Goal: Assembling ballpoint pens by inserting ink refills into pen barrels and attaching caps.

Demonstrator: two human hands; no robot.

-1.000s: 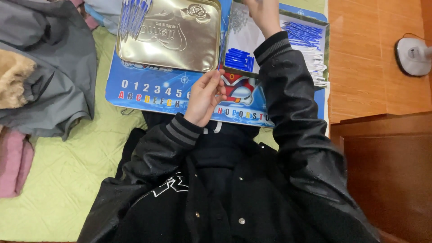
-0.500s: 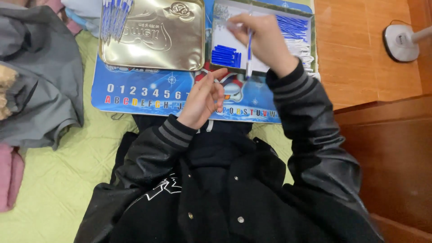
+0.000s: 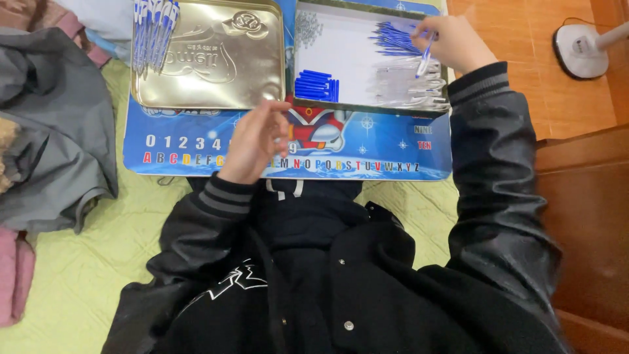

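Head view: the right hand (image 3: 452, 42) reaches into the open tin tray (image 3: 367, 108), fingers pinched shut around a blue-and-white pen part (image 3: 426, 60), its tip just over the heap of clear pen barrels (image 3: 409, 88) at the tray's near right corner. Just beyond the hand lies the pile of blue refills (image 3: 393, 40); a neat stack of blue caps (image 3: 316, 86) sits at the tray's near left, and a scatter of tiny springs (image 3: 308, 27), too small to tell apart, at the far left.

The left hand (image 3: 255, 141) hovers over the blue alphabet board (image 3: 367, 160), loosely curled and half open; I cannot tell whether it holds anything small between the fingertips.

To the left, the tin lid (image 3: 209, 56) lies upside down, with a row of assembled pens (image 3: 152, 29) across its far left corner. Grey clothing (image 3: 52, 131) is heaped on the green bedsheet (image 3: 85, 262).

Judging by the piles, picking goes best with a light pinch near the piece's middle, lifting straight up so the neighbouring barrels are not dragged, and keeping the sleeve clear of the tray rim
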